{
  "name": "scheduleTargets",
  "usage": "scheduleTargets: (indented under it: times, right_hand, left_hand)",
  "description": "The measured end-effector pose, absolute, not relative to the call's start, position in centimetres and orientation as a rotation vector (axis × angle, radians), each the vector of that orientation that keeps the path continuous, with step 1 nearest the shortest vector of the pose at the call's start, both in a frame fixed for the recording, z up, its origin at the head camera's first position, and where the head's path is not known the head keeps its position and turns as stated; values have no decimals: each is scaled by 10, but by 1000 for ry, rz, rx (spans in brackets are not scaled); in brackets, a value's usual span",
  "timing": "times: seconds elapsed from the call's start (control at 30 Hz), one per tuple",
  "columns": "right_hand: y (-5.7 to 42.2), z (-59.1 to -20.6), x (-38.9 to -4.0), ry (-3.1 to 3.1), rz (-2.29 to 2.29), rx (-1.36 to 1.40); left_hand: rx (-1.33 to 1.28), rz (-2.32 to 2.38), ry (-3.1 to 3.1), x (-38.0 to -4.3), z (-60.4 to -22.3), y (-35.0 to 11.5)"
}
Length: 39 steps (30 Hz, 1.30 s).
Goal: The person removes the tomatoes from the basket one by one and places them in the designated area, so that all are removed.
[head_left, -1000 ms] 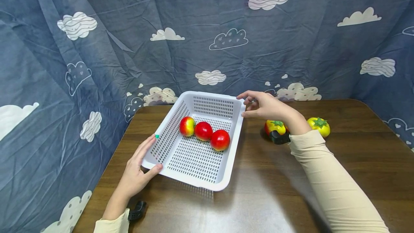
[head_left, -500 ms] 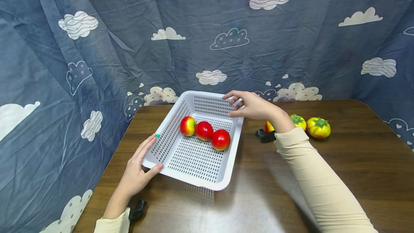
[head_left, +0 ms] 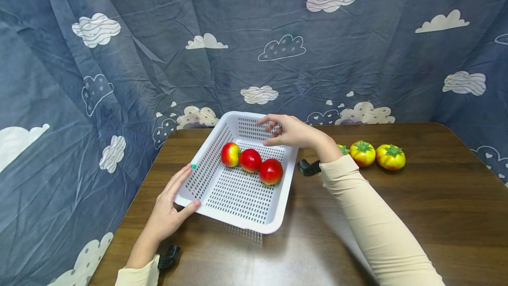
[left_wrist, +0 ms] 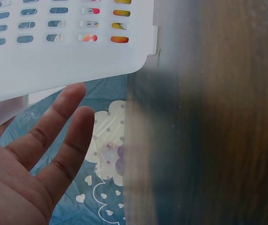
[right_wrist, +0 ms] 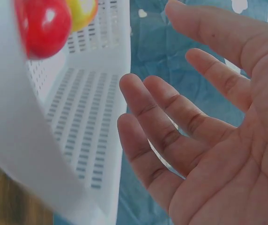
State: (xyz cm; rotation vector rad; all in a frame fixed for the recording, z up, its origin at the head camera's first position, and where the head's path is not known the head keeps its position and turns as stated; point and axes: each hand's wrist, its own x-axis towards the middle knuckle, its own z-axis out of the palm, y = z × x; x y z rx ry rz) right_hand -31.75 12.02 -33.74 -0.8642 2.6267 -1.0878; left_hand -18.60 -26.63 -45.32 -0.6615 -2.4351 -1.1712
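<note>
your right hand (head_left: 291,132), loosely spread and holding nothing, hung by the basket's (head_left: 222,216) far right corner. the fruits (head_left: 250,160) lay inside in a slanting row, leftward and closer to you; your left hand (head_left: 167,215), spread wide, touched the near left corner, farther from them.

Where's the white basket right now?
In the head view, the white basket is just left of centre over the wooden table, with the left hand at its near-left corner and the right hand by its far-right corner.
</note>
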Motion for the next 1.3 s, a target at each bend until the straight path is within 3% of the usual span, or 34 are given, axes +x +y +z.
scheduleTargets:
  times: [0.73,1.3]
  right_hand:
    - [52,-355,-336,2493,-1076,-866]
    - [29,-379,-352,2508,-965,-770]
  left_hand:
    - [-651,-1169,-2451,-187,-453,-268]
    - [-614,-1140,-2501,-187,-451,-268]
